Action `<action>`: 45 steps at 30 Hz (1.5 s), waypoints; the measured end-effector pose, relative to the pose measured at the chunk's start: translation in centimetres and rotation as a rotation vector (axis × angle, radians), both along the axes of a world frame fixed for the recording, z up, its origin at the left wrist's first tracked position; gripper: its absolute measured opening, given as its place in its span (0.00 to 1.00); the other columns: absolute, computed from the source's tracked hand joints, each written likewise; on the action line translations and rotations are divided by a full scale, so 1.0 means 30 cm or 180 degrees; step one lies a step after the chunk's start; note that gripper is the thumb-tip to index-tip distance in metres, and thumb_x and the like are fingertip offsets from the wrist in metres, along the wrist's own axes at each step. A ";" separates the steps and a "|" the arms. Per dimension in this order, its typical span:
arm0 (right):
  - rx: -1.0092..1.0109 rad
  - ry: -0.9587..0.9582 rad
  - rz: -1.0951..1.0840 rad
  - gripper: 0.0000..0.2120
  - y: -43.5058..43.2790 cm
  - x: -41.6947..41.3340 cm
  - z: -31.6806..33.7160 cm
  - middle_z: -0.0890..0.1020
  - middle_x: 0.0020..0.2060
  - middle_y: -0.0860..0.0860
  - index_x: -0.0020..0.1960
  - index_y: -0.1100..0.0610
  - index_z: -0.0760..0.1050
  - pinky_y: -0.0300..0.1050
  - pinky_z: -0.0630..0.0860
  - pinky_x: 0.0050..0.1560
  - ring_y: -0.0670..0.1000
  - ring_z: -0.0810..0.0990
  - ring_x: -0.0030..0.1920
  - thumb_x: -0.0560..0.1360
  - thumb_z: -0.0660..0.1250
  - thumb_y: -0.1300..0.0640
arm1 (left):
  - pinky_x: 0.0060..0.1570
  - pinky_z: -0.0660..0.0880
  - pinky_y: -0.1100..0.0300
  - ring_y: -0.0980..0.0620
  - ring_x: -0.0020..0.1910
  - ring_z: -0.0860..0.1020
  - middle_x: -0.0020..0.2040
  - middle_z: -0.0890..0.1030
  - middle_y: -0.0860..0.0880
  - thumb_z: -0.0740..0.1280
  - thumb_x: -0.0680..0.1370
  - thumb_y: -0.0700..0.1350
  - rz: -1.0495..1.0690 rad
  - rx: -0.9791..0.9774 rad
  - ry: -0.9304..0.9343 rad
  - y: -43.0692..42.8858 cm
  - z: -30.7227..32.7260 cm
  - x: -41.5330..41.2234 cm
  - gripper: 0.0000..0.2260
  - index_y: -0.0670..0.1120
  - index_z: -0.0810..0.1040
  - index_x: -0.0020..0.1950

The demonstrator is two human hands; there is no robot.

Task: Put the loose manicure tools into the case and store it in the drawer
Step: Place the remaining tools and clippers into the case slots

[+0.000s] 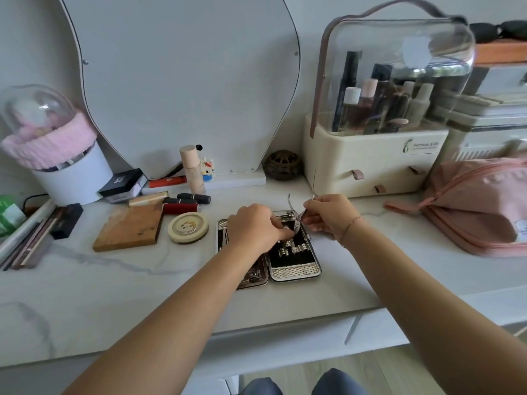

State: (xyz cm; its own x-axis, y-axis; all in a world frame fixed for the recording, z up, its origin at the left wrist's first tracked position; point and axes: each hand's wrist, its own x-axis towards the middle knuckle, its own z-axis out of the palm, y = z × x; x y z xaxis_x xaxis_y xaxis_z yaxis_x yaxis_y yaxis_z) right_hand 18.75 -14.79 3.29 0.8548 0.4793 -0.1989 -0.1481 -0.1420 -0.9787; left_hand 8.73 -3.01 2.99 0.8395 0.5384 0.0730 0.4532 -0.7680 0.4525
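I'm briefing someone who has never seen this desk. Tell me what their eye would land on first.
First, the two hands at the center: the left hand rests on the open manicure case, and the right hand holds a metal nipper over it. Next, the clear-domed cosmetics organizer full of bottles at the back right, and the large mirror behind the scattered lipsticks.

Marble table (pixel 142 280): open case (pixel 296 269), cosmetics.

Shiny metal nippers (pixel 295 216) — glossy marbled countertop (pixel 114 280) — matt wooden board (pixel 129 228).
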 end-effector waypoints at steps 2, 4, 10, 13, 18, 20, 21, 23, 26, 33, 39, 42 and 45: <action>0.0017 0.0019 0.0039 0.08 0.000 0.010 -0.009 0.76 0.29 0.57 0.37 0.62 0.72 0.33 0.70 0.19 0.45 0.75 0.20 0.76 0.63 0.65 | 0.47 0.74 0.57 0.52 0.44 0.78 0.40 0.81 0.54 0.73 0.64 0.60 0.0003 -0.0277 -0.0006 0.002 -0.012 0.005 0.12 0.54 0.82 0.41; 0.0035 0.0027 0.0120 0.08 0.000 0.015 -0.013 0.76 0.30 0.57 0.38 0.61 0.72 0.34 0.71 0.21 0.45 0.76 0.22 0.76 0.63 0.64 | 0.48 0.74 0.57 0.52 0.43 0.78 0.38 0.81 0.55 0.74 0.65 0.57 -0.0006 -0.0522 -0.0051 0.004 -0.018 0.003 0.09 0.54 0.81 0.39; 0.0050 -0.0008 0.0232 0.04 0.007 0.017 -0.009 0.77 0.30 0.57 0.43 0.61 0.72 0.35 0.73 0.21 0.45 0.76 0.21 0.77 0.62 0.65 | 0.40 0.73 0.64 0.58 0.38 0.78 0.38 0.81 0.54 0.76 0.67 0.45 -0.0258 -0.1498 -0.0740 0.021 -0.009 -0.036 0.06 0.51 0.80 0.39; -0.0069 -0.0255 0.0282 0.06 0.025 0.011 -0.010 0.77 0.31 0.58 0.51 0.60 0.70 0.36 0.74 0.22 0.44 0.77 0.22 0.76 0.62 0.67 | 0.34 0.71 0.75 0.60 0.36 0.78 0.39 0.82 0.51 0.75 0.69 0.41 -0.0340 -0.1859 -0.0944 0.030 -0.003 -0.056 0.08 0.47 0.82 0.46; -0.0295 -0.0641 0.0590 0.03 0.036 0.007 -0.007 0.78 0.30 0.55 0.49 0.57 0.72 0.36 0.73 0.24 0.44 0.77 0.24 0.76 0.64 0.64 | 0.39 0.72 0.73 0.59 0.39 0.79 0.40 0.83 0.53 0.74 0.70 0.46 -0.0381 -0.1927 -0.1049 0.035 -0.008 -0.068 0.03 0.51 0.83 0.43; -0.0257 -0.0603 0.0633 0.02 0.034 0.010 -0.009 0.79 0.30 0.56 0.45 0.57 0.72 0.35 0.72 0.23 0.44 0.78 0.24 0.77 0.64 0.61 | 0.38 0.71 0.75 0.63 0.40 0.77 0.41 0.82 0.57 0.73 0.71 0.47 -0.0390 -0.1845 -0.1084 0.042 -0.015 -0.072 0.03 0.52 0.82 0.43; -0.0220 -0.0571 0.0651 0.04 0.034 0.012 -0.010 0.79 0.31 0.56 0.44 0.57 0.72 0.34 0.72 0.23 0.44 0.78 0.24 0.77 0.64 0.60 | 0.38 0.70 0.75 0.64 0.41 0.77 0.42 0.82 0.58 0.73 0.71 0.47 -0.0403 -0.1810 -0.1094 0.045 -0.018 -0.075 0.03 0.52 0.82 0.43; -0.0100 -0.0467 0.0710 0.06 0.032 0.012 -0.008 0.79 0.34 0.57 0.42 0.59 0.72 0.34 0.72 0.24 0.44 0.78 0.25 0.77 0.64 0.59 | 0.39 0.69 0.76 0.65 0.42 0.77 0.43 0.82 0.58 0.72 0.72 0.46 -0.0447 -0.1746 -0.1082 0.050 -0.023 -0.082 0.04 0.51 0.82 0.45; 0.0079 -0.0278 0.0797 0.07 0.026 0.012 -0.001 0.80 0.34 0.56 0.42 0.60 0.73 0.33 0.73 0.24 0.43 0.79 0.26 0.78 0.62 0.61 | 0.38 0.68 0.79 0.64 0.42 0.76 0.44 0.82 0.55 0.71 0.73 0.45 -0.0565 -0.1605 -0.1039 0.059 -0.026 -0.096 0.05 0.48 0.82 0.47; 0.0163 -0.0467 0.0742 0.07 0.024 0.029 0.001 0.80 0.35 0.57 0.40 0.60 0.74 0.31 0.73 0.26 0.42 0.79 0.27 0.77 0.63 0.61 | 0.38 0.69 0.72 0.59 0.41 0.76 0.43 0.82 0.52 0.71 0.73 0.48 -0.0634 -0.1423 -0.0888 0.075 -0.031 -0.117 0.03 0.52 0.81 0.45; -0.0214 -0.1173 0.0709 0.08 0.035 0.026 0.016 0.80 0.32 0.53 0.37 0.57 0.79 0.33 0.68 0.30 0.43 0.74 0.29 0.72 0.71 0.54 | 0.35 0.67 0.78 0.61 0.40 0.75 0.44 0.82 0.51 0.71 0.73 0.48 -0.0620 -0.1463 -0.0936 0.068 -0.025 -0.115 0.04 0.50 0.81 0.46; -0.0338 -0.1376 0.0693 0.09 0.053 0.020 0.025 0.79 0.27 0.48 0.34 0.54 0.79 0.32 0.68 0.28 0.42 0.73 0.28 0.71 0.72 0.52 | 0.34 0.67 0.77 0.60 0.39 0.75 0.44 0.82 0.50 0.71 0.73 0.48 -0.0598 -0.1477 -0.0958 0.066 -0.025 -0.112 0.04 0.50 0.81 0.46; -0.0349 -0.1430 0.0756 0.07 0.063 0.023 0.024 0.80 0.27 0.47 0.36 0.54 0.80 0.31 0.69 0.29 0.42 0.75 0.29 0.71 0.71 0.53 | 0.34 0.67 0.77 0.61 0.38 0.75 0.43 0.82 0.51 0.71 0.73 0.47 -0.0596 -0.1493 -0.0937 0.066 -0.024 -0.112 0.04 0.50 0.81 0.46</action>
State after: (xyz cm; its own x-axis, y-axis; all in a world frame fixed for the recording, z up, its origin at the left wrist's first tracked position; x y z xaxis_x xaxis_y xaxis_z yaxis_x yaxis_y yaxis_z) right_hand 19.44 -12.89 4.00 0.7376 0.6674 0.1029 0.3321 -0.2259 -0.9158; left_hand 5.37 -1.04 2.26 0.9040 0.4139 0.1072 0.1328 -0.5102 0.8498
